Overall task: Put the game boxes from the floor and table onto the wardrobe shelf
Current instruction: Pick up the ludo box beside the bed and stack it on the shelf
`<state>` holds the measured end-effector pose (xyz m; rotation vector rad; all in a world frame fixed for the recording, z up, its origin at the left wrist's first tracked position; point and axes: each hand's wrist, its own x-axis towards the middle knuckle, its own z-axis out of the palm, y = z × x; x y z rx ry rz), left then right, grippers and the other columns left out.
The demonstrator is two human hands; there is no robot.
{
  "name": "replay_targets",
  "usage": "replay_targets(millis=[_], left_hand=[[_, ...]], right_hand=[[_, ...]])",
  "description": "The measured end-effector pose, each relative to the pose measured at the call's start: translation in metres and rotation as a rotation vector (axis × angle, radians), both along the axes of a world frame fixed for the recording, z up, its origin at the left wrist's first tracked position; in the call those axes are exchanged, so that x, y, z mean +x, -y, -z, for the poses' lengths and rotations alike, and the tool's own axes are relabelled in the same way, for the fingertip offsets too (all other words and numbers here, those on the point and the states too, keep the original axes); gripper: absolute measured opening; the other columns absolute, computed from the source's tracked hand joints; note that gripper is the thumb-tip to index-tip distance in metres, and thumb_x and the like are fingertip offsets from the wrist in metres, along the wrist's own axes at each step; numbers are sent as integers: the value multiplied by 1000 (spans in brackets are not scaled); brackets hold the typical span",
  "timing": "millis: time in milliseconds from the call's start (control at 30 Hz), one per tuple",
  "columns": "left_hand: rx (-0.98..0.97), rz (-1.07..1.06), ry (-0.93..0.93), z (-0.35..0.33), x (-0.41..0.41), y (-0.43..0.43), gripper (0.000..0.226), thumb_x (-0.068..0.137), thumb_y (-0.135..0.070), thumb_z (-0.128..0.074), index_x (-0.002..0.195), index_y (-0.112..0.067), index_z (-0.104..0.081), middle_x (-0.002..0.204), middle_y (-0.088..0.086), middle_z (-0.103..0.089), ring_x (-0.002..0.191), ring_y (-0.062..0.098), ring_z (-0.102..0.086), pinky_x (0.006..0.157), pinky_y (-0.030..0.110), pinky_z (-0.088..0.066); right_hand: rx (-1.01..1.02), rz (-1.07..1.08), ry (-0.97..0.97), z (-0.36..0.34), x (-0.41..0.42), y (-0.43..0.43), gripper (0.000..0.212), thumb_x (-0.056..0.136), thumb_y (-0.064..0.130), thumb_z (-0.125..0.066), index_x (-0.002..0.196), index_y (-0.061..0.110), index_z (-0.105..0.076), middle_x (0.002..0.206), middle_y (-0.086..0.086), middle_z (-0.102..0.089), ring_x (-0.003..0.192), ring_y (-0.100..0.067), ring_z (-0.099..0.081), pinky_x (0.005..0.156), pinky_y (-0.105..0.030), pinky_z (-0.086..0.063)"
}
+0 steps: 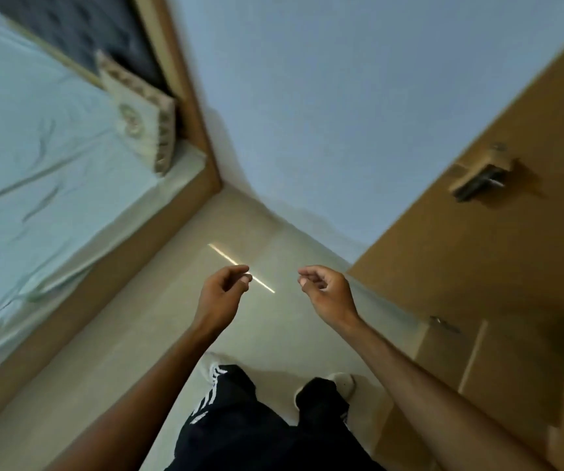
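Note:
No game box, table or wardrobe shelf shows in the head view. My left hand (222, 291) hangs in front of me over the pale floor, its fingers loosely curled and holding nothing. My right hand (325, 289) is level with it a little to the right, also loosely curled and empty. Both forearms reach forward from the bottom of the view. The picture is tilted and slightly blurred.
A bed (36, 171) with a light sheet, a wooden frame and a cushion (138, 113) fills the left. A wooden door (477, 232) with a metal handle (481, 181) stands at the right. Pale tiled floor (178, 321) runs between them to a blue-grey wall (324, 113).

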<state>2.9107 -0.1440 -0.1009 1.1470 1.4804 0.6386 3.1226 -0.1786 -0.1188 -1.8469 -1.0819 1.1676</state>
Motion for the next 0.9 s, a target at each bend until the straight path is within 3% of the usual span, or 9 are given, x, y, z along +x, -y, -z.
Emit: replay_targets(millis=[133, 200, 467, 633, 900], left_hand=[[-24, -204, 10, 6, -132, 4, 24, 93, -9, -58, 115, -15, -65, 102, 0, -73, 89, 3, -66, 72, 9, -47], [-24, -295, 5, 9, -189, 10, 23, 92, -10, -60, 114, -15, -66, 102, 1, -73, 91, 6, -67, 79, 19, -47], [42, -862, -36, 1, -404, 93, 21, 90, -11, -64, 109, -19, -68, 99, 3, -74, 94, 15, -69, 88, 29, -54], [37, -1211, 3, 0, -503, 152, 23, 91, -11, -62, 113, -17, -67, 100, 0, -73, 93, 12, -68, 78, 20, -51], [31, -1535, 25, 2, -675, 228, 20, 91, -13, -61, 108, -22, -68, 97, -3, -74, 95, 14, -69, 85, 26, -55]], right_hand=[[-12, -196, -24, 1, -132, -40, 15, 87, 15, -65, 100, 18, -73, 92, -3, -74, 88, -17, -69, 84, -33, -59], [-11, -287, -40, 1, -190, -53, 15, 87, 14, -65, 99, 18, -73, 92, -3, -74, 89, -17, -70, 86, -35, -59], [-10, -830, -61, -9, -445, -74, 18, 88, 13, -64, 103, 19, -73, 94, 2, -74, 89, -9, -69, 85, -27, -57], [15, -1185, -20, -7, -602, -65, 17, 88, 11, -64, 100, 20, -72, 91, 2, -74, 84, -10, -68, 80, -27, -56], [81, -1596, 33, -10, -843, -20, 21, 92, 17, -62, 111, 19, -70, 102, 7, -71, 94, -2, -65, 82, -18, -52]])
